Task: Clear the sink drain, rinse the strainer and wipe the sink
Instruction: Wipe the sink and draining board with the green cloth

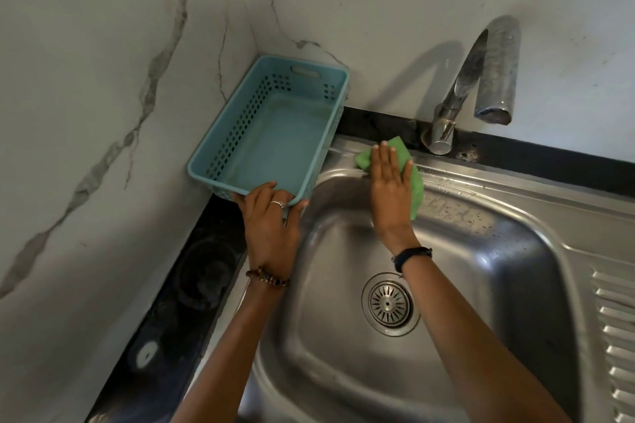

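A stainless steel sink fills the lower right of the head view. The round metal strainer sits in the drain at the basin's bottom. My right hand lies flat with straight fingers on a green cloth, pressing it against the sink's back rim near the left corner. My left hand grips the near edge of an empty light blue plastic basket, which is tilted up at the sink's back left corner.
A steel tap rises from the black counter behind the sink, its spout over the back rim. Marble-patterned walls meet in the corner behind the basket. A black counter strip runs along the left. A ribbed drainboard lies at right.
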Tool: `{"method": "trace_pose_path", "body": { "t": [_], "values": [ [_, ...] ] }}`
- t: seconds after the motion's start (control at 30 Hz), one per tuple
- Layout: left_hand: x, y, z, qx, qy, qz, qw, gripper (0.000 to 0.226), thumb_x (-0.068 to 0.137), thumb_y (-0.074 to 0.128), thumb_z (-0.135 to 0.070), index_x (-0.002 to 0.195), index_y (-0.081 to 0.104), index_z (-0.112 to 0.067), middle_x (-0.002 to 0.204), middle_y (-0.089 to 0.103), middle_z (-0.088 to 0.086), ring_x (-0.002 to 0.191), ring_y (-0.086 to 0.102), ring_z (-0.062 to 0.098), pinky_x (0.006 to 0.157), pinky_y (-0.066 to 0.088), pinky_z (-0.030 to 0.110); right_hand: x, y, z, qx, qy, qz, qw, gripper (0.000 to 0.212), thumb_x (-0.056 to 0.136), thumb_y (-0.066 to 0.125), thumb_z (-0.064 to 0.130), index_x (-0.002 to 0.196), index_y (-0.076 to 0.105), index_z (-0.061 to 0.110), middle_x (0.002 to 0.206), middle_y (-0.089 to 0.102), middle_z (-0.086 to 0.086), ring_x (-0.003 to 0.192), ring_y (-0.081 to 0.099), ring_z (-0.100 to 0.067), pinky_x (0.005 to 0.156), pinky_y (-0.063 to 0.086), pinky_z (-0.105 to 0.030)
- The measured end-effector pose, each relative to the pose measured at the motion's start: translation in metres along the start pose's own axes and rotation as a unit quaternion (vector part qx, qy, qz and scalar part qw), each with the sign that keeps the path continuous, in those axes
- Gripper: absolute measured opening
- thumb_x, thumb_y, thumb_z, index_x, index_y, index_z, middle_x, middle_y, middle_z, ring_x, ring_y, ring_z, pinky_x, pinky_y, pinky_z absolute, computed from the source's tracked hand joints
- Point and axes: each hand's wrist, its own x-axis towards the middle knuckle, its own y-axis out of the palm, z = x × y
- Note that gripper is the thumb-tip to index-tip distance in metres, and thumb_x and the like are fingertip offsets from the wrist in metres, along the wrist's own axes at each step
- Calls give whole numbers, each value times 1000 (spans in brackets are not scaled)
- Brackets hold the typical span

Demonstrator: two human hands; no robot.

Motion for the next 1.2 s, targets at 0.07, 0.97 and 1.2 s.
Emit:
{"method": "trace_pose_path", "body": {
  "t": [0.07, 0.97, 1.2],
  "values": [
    [0, 0, 0, -2, -7, 9, 1000, 16, 72, 68, -14, 68, 60, -1, 80, 63, 18, 103, 45, 20, 84, 40, 70, -8, -2, -7, 21, 44, -27, 998, 78, 83, 35, -22, 148, -1, 4, 158, 1, -16, 146, -1, -28, 118, -4, -46],
    [4, 114, -10, 75, 34, 314, 946, 79, 80, 40, 6, 145, -2, -7, 156, -5, 13, 144, -7, 23, 113, -11, 30, -5, 0, -35, -87, -67, 30, 994, 89, 87, 55, 5, 148, -6, 29, 159, -4, -2, 146, -7, -26, 111, -13, -55],
    [13, 105, -9, -15, -9, 289, 957, 79, 83, 51, -6, 146, 3, -12, 155, 13, 9, 142, 13, 23, 117, 11, 36, 0, 10, -6, -55, -62, 26, 996, 94, 82, 60, 44, 149, 6, 8, 158, 2, -17, 146, -2, -33, 112, -11, -50]
  ]
}}
